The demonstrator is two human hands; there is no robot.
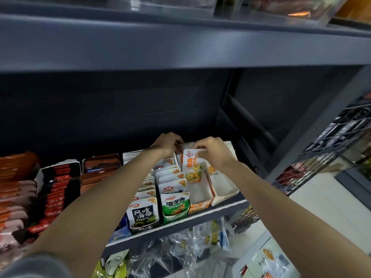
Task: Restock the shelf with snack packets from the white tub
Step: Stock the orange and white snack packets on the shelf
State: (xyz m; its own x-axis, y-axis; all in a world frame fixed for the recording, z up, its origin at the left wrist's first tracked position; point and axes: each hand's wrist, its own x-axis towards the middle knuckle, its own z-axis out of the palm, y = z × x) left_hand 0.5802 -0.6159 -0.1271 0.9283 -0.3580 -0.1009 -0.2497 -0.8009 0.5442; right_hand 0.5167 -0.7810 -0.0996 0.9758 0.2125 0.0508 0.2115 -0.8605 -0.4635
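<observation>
1. Dark metal shelving fills the view; the shelf [200,217] carries rows of open display cartons packed with snack packets, with red and orange packs off to the left.
2. Both bare arms reach to the back of the right-hand cartons. The left hand [167,143] has its fingers curled over the rear packets at the carton's back edge, apparently gripping or steadying them; exactly what it holds I cannot tell.
3. The right hand [212,150] pinches the top edge of a packet [191,165], white and orange with a fruit picture, standing upright at the back of the orange carton [198,195].
4. That carton is mostly bare in front of the packet, so it looks like the slot being filled.
5. Handling, as a judgement: the packet seems light, thin and floppy, a sealed film pouch with soft contents. It should bend if held by one corner and may slip, since the film looks glossy.
6. Best hold is likely the flat top seal, thumb in front and fingers behind, as the right hand does now; squeezing the middle could crush the contents.
7. The white tub [263,259] sits below the shelf at lower right, with loose clear bags beside it.
</observation>
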